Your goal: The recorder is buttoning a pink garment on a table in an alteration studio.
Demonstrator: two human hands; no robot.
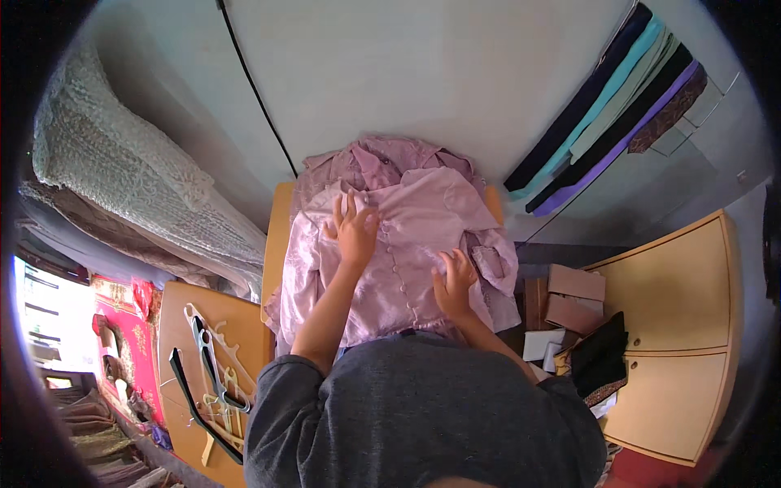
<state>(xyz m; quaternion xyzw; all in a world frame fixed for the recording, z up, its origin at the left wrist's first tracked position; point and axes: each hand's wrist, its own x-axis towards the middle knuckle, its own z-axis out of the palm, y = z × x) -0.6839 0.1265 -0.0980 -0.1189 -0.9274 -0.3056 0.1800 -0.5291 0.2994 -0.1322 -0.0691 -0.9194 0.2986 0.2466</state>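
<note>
A pale pink satin blouse with a row of buttons down its front lies spread out before me, its collar end away from me. Beneath it, a darker mauve garment shows along the far side. My left hand is over the blouse near its collar, fingers spread. Lower down on the other side of the buttons, my right hand rests on or just above the fabric with its fingers apart and slightly bent. Neither hand visibly grips anything.
Several hangers lie on a wooden tabletop to my left. Lace-like garments hang at the far left. Trousers or scarves in several colours hang at the right. Cardboard boxes and a wooden cabinet stand to my right.
</note>
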